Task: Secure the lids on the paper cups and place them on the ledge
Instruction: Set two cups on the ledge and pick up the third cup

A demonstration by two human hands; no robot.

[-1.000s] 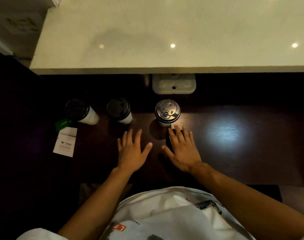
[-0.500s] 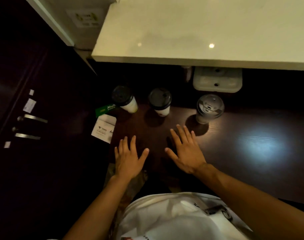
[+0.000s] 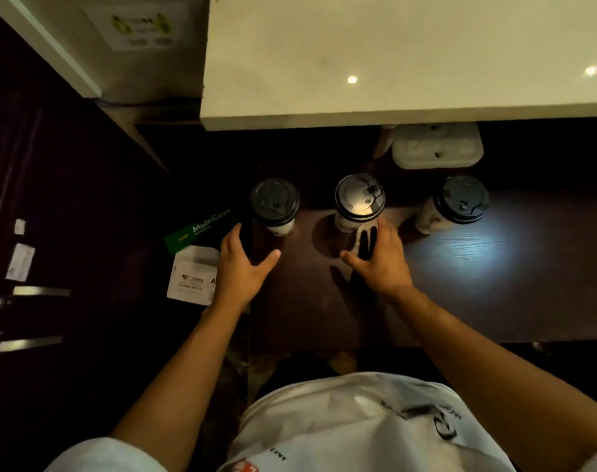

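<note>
Hands reach forward over a dark wooden counter (image 3: pixel 477 267) toward three paper cups standing in a row, seen from above by a head-worn camera. Each cup already carries a dark plastic lid: the left cup (image 3: pixel 275 206), the middle cup (image 3: pixel 359 201) catching a bright reflection, and the right cup (image 3: pixel 460 202). The left hand (image 3: pixel 239 270) is spread and empty, thumb angled out, just below and beside the left cup without touching it. The right hand (image 3: pixel 380 264) is likewise spread and holding nothing, its fingertips (image 3: pixel 367 233) right at the base of the middle cup; whether they touch it cannot be told in the dim light. Above the cups runs a pale ledge (image 3: pixel 392 63), bare where it shows. A white container (image 3: pixel 436 148) sits under the ledge behind the cups, and a green box (image 3: pixel 198 229) and a white card (image 3: pixel 193 277) lie to the left. Judging from this, the step in hand is the approach to the first cups. Next, each hand would need to close round a cup, the lid be pressed down firmly, and the cup lifted upright onto the ledge.
</note>
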